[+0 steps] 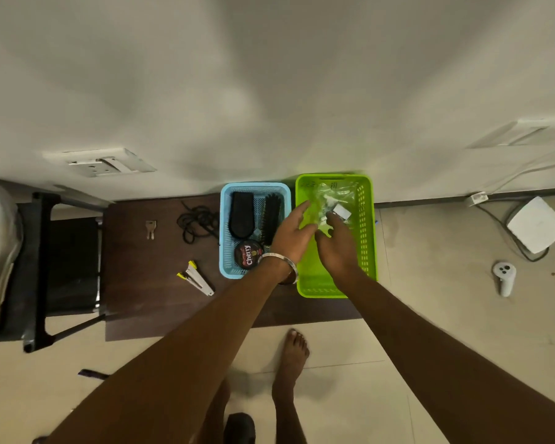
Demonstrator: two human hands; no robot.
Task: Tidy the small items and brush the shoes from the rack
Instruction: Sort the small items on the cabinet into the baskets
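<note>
Both hands at frame centre over green basket [367, 232], left hand [293, 232] fingers relaxed on clear plastic bag [330, 193], right hand [337, 245] grip unclear, blue basket [224, 238] just left.

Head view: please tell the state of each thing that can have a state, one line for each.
Green basket: holds a clear plastic bag.
Blue basket: holds two brushes and a polish tin.
Polish tin: lid on.
Left hand: open, over the bag.
Right hand: touching the bag, grip unclear.

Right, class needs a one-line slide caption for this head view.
Both hands reach into the green basket beside the blue basket holding brushes and polish.
</note>
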